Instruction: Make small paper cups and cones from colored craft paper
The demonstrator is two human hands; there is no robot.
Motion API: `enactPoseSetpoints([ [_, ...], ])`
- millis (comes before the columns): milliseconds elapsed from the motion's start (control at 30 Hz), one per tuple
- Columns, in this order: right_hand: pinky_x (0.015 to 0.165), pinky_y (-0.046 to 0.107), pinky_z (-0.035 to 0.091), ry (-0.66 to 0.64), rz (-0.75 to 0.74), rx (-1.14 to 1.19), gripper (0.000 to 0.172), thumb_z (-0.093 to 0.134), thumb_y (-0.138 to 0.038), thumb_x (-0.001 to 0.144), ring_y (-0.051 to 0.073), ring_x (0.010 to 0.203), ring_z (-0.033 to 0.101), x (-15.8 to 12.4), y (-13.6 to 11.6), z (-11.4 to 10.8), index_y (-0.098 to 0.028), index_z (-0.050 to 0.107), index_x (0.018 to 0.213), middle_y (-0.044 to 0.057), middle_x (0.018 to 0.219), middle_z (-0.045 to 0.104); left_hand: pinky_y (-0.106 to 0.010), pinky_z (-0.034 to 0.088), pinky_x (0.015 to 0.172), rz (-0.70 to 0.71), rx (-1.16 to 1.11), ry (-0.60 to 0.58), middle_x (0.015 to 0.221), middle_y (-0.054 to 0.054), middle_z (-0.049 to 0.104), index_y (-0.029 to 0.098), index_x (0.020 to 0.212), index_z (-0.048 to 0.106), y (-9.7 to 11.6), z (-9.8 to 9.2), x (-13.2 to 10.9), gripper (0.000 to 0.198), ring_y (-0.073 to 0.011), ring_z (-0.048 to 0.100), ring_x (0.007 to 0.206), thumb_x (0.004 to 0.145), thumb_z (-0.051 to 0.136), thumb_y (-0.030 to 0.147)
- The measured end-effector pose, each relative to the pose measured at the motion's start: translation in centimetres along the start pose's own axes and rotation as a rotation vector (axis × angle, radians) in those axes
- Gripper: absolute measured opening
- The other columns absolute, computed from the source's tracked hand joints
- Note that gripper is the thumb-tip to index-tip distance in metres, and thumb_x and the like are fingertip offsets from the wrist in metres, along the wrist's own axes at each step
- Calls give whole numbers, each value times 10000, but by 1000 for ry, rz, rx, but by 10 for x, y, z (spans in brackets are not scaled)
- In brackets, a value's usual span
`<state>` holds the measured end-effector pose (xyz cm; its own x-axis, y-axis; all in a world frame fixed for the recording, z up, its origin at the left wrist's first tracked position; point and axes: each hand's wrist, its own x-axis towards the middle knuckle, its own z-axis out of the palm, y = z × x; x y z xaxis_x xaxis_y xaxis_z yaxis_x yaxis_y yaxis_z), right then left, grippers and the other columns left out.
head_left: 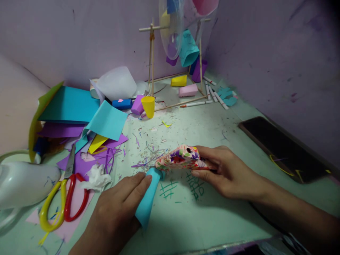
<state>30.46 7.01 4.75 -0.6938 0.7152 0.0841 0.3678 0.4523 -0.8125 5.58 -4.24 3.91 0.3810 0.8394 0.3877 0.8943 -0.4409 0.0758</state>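
My left hand [117, 207] is closed around a light-blue paper piece [148, 198], rolled into a tube or cone shape and slanting up to the right. In my right hand [225, 170] is a glue gun [177, 157] with a colourful flowered covering. Its tip meets or nearly meets the upper end of the blue paper; whether they touch I cannot tell. A dark cord [261, 214] runs below my right forearm. Green pen marks [168, 189] show on the table just under the glue gun.
Yellow-and-red-handled scissors [69, 173], crumpled white tissue [97, 178] and coloured paper sheets [70, 104] lie left, beside a white mug [26, 182]. A stick frame [152, 60] carries a clear wheel [171, 42] with paper cups. Markers [212, 94] and a phone [278, 145] lie right.
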Motion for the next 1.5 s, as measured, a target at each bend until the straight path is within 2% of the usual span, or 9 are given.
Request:
enactPoseSetpoints([
  [567, 492, 227, 346, -2, 22, -33, 173, 551, -215, 791, 115, 506, 472, -2, 3, -1, -204, 606, 955, -34, 616, 558, -300, 562, 728, -30, -28, 11, 1066, -98, 656, 205, 1178, 514, 1, 1, 0, 357, -195, 654, 931, 844, 402, 146],
  [867, 496, 225, 379, -3, 42, -34, 171, 563, -213, 782, 124, 524, 503, -6, 1, -5, -186, 638, 933, -19, 624, 588, -288, 553, 748, -16, -7, -34, 1059, -108, 643, 193, 1181, 496, 1, -1, 0, 359, -192, 648, 945, 839, 404, 138],
  [967, 515, 230, 414, -12, 70, 41, 185, 576, -211, 772, 140, 560, 543, -5, 0, -7, -187, 650, 940, -3, 661, 621, -293, 553, 751, -18, -6, -41, 1057, -102, 648, 203, 1183, 491, 0, -1, 0, 380, -194, 649, 949, 828, 391, 113],
  [1067, 586, 249, 468, 39, 100, 257, 186, 602, -231, 752, 172, 670, 604, 2, -1, -10, -194, 660, 926, 21, 765, 661, -281, 555, 730, -21, -15, -41, 1055, -102, 653, 203, 1173, 499, 0, -2, 1, 378, -195, 658, 923, 812, 420, 128],
  [1167, 571, 246, 473, 123, 183, 443, 178, 652, -283, 710, 172, 668, 601, 12, 0, -14, -190, 659, 863, 19, 732, 640, -277, 560, 698, -36, -20, -52, 1054, -98, 657, 210, 1160, 515, 0, -3, 3, 399, -205, 666, 916, 783, 414, 130],
  [1267, 412, 200, 370, 177, 361, 528, 222, 678, -343, 681, 112, 498, 501, 18, 7, -16, -170, 627, 811, -16, 609, 549, -275, 565, 711, -38, -29, -47, 1049, -87, 665, 220, 1142, 529, 1, -4, 9, 463, -202, 671, 930, 724, 380, 87],
  [1333, 369, 189, 292, 221, 459, 537, 254, 687, -360, 668, 84, 447, 432, 20, 13, -17, -157, 617, 803, -30, 577, 509, -274, 571, 711, -26, -33, -39, 1033, -88, 677, 213, 1121, 540, 1, -6, 15, 504, -198, 679, 916, 672, 370, 62],
  [1400, 387, 194, 276, 253, 499, 503, 242, 690, -347, 661, 79, 465, 423, 21, 21, -19, -146, 629, 781, -21, 588, 517, -277, 581, 687, -6, -30, -43, 985, -93, 699, 188, 1076, 567, 1, -10, 25, 528, -201, 696, 869, 611, 358, 50],
  [1500, 427, 212, 267, 247, 553, 407, 226, 683, -356, 663, 81, 490, 408, 21, 32, -27, -138, 639, 702, -12, 583, 516, -265, 587, 630, 29, -47, -120, 908, -91, 729, 163, 982, 624, 1, -23, 45, 515, -204, 713, 792, 570, 337, 50],
])
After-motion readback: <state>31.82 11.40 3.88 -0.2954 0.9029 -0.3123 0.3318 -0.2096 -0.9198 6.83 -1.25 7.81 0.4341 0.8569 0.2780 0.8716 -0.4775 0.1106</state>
